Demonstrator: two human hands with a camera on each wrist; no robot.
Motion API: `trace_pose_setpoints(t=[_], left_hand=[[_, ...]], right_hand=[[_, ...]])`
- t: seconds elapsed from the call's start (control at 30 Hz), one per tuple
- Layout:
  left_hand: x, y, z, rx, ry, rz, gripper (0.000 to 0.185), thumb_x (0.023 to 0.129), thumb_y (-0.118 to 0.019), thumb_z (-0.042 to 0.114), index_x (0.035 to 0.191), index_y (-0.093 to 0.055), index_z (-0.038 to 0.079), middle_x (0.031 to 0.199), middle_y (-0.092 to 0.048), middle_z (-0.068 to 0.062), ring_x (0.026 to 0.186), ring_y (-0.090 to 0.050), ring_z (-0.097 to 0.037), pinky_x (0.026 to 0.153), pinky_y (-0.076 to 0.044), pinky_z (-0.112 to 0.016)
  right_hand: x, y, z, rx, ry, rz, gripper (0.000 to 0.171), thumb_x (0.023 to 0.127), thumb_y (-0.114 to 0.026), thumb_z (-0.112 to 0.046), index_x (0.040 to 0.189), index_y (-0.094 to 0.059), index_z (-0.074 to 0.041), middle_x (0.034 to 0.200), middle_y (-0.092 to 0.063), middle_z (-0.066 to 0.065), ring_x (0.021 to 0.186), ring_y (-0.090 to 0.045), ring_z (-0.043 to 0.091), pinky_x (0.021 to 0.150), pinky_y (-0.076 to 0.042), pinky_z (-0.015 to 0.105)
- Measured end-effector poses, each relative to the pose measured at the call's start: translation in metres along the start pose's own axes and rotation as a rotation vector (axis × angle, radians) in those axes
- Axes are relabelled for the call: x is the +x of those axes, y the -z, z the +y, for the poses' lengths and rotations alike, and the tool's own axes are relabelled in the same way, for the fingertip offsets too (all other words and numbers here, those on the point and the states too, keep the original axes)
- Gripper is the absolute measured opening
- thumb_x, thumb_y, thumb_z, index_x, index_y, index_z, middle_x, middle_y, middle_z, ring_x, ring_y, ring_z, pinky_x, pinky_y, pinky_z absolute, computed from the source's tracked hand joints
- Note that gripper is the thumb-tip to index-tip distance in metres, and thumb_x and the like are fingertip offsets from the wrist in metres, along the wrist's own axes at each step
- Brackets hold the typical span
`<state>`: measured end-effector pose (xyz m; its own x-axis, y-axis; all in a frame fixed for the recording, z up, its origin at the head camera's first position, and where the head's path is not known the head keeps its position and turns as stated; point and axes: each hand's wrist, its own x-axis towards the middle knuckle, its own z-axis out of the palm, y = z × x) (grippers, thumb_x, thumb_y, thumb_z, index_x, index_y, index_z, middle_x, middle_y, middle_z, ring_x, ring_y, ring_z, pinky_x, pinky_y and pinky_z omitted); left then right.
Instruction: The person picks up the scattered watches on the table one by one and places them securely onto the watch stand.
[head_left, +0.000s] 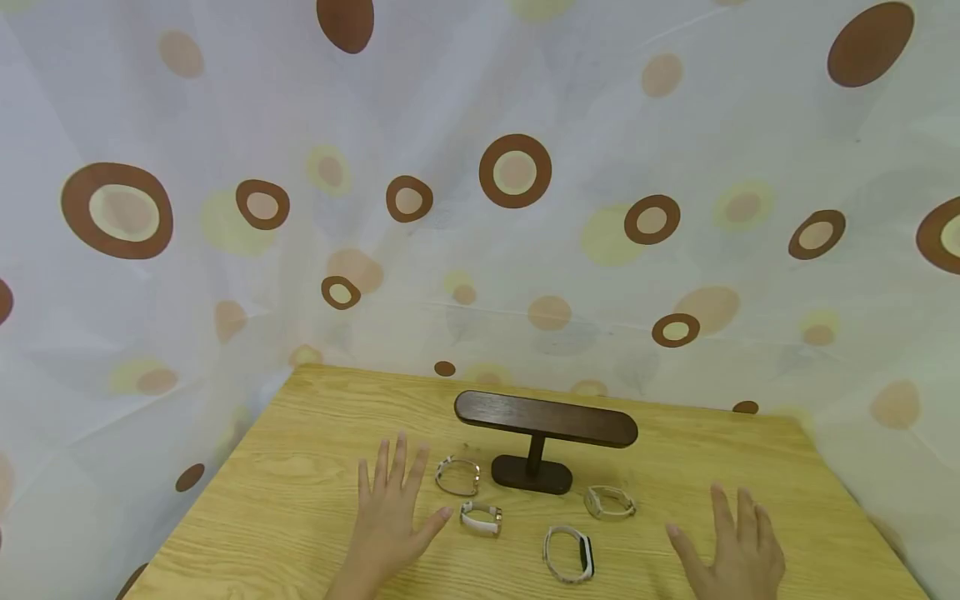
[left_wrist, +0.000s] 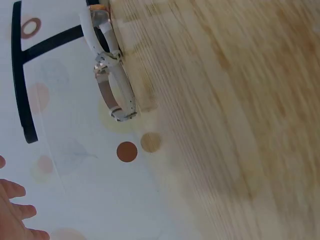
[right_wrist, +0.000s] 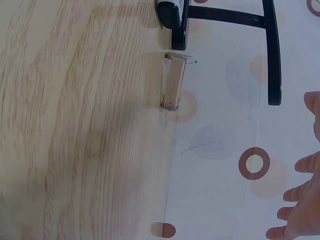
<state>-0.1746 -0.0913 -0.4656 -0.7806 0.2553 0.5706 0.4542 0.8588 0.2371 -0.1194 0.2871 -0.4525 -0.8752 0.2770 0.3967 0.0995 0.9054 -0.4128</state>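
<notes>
Dotted curtain backs a wooden counter [head_left: 300,492]. Four bands lie around the stand [head_left: 546,433], untouched. Left hand [head_left: 390,517] rests flat, grip released, nearest band [head_left: 481,517] just beside its thumb. Right hand [head_left: 738,554] likewise released. Advise pinching one band's edge, lifting level.

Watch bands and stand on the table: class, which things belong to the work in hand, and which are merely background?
In hand:
- left hand, flat, beside two bands
- right hand, flat
- four watch bands
- dark T-shaped stand, bare

Background:
- wooden table
- spotted curtain
</notes>
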Motion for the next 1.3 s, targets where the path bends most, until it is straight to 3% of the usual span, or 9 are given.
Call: trace_pose_setpoints(t=[0.13, 0.27, 0.4, 0.53, 0.63, 0.73, 0.9, 1.13, 1.3], left_hand=[[0.005, -0.006, 0.012, 0.031, -0.085, 0.076, 0.07, 0.089, -0.045, 0.058, 0.136, -0.043, 0.006, 0.142, -0.039, -0.024, 0.129, -0.035, -0.045, 0.094, -0.033, -0.069], [0.01, -0.014, 0.026, 0.012, -0.168, 0.144, 0.066, 0.093, -0.033, 0.059, 0.129, -0.05, 0.005, 0.132, -0.05, -0.021, 0.119, -0.047, -0.042, 0.089, -0.044, -0.062], [0.013, -0.021, 0.041, -0.005, -0.223, 0.138, 0.065, 0.093, -0.031, 0.06, 0.125, -0.054, 0.007, 0.125, -0.055, -0.015, 0.114, -0.053, -0.035, 0.088, -0.049, -0.054], [0.013, -0.028, 0.055, 0.015, -0.243, 0.068, 0.057, 0.085, -0.056, 0.053, 0.124, -0.055, 0.01, 0.12, -0.058, -0.011, 0.111, -0.055, -0.028, 0.089, -0.051, -0.046], [0.013, -0.033, 0.065, 0.029, -0.252, 0.004, 0.054, 0.08, -0.065, 0.049, 0.118, -0.058, 0.012, 0.118, -0.059, -0.008, 0.107, -0.057, -0.025, 0.086, -0.052, -0.041], [0.012, -0.037, 0.072, 0.035, -0.269, -0.063, 0.05, 0.081, -0.065, 0.049, 0.115, -0.06, 0.013, 0.118, -0.059, -0.006, 0.106, -0.058, -0.023, 0.084, -0.052, -0.04], [0.011, -0.043, 0.084, 0.002, -0.294, -0.191, 0.046, 0.084, -0.062, 0.048, 0.116, -0.061, 0.015, 0.115, -0.061, -0.002, 0.106, -0.057, -0.018, 0.087, -0.05, -0.036], [0.01, -0.054, 0.1, -0.046, -0.342, -0.316, 0.037, 0.085, -0.062, 0.046, 0.108, -0.066, 0.017, 0.104, -0.063, 0.004, 0.098, -0.057, -0.012, 0.081, -0.051, -0.03], [0.014, -0.065, 0.111, -0.032, -0.388, -0.442, 0.032, 0.085, -0.062, 0.045, 0.099, -0.069, 0.018, 0.095, -0.062, 0.007, 0.087, -0.054, -0.007, 0.07, -0.044, -0.021]], right_hand=[[0.002, -0.002, -0.006, 0.092, 0.068, 0.037, 0.071, 0.086, -0.061, -0.034, 0.134, -0.034, 0.01, 0.137, -0.027, 0.041, 0.115, -0.03, 0.066, 0.08, -0.026, 0.083], [0.004, -0.009, -0.013, 0.266, 0.089, 0.021, 0.068, 0.086, -0.064, -0.024, 0.131, -0.033, 0.017, 0.132, -0.03, 0.044, 0.113, -0.031, 0.066, 0.082, -0.028, 0.08], [0.004, -0.017, -0.019, 0.399, 0.024, -0.098, 0.067, 0.09, -0.06, -0.021, 0.134, -0.027, 0.019, 0.135, -0.028, 0.042, 0.117, -0.03, 0.059, 0.088, -0.029, 0.076], [0.003, -0.024, -0.025, 0.411, -0.055, -0.219, 0.067, 0.094, -0.054, -0.027, 0.138, -0.024, 0.015, 0.138, -0.026, 0.039, 0.118, -0.034, 0.054, 0.089, -0.033, 0.073], [0.001, -0.03, -0.028, 0.415, -0.094, -0.277, 0.067, 0.095, -0.052, -0.029, 0.14, -0.023, 0.012, 0.14, -0.027, 0.037, 0.119, -0.036, 0.053, 0.09, -0.035, 0.072], [0.0, -0.036, -0.032, 0.4, -0.116, -0.315, 0.066, 0.096, -0.05, -0.032, 0.14, -0.026, 0.011, 0.139, -0.031, 0.035, 0.117, -0.04, 0.052, 0.089, -0.041, 0.067], [-0.002, -0.043, -0.038, 0.402, -0.129, -0.323, 0.058, 0.096, -0.05, -0.029, 0.134, -0.036, 0.012, 0.129, -0.045, 0.033, 0.106, -0.053, 0.042, 0.077, -0.054, 0.048], [-0.003, -0.056, -0.042, 0.421, -0.186, -0.379, 0.048, 0.096, -0.051, -0.026, 0.126, -0.048, 0.012, 0.109, -0.06, 0.022, 0.084, -0.06, 0.022, 0.065, -0.051, 0.028], [-0.004, -0.065, -0.044, 0.426, -0.182, -0.408, 0.032, 0.094, -0.052, -0.015, 0.114, -0.06, 0.009, 0.101, -0.065, 0.019, 0.081, -0.06, 0.02, 0.065, -0.05, 0.027]])
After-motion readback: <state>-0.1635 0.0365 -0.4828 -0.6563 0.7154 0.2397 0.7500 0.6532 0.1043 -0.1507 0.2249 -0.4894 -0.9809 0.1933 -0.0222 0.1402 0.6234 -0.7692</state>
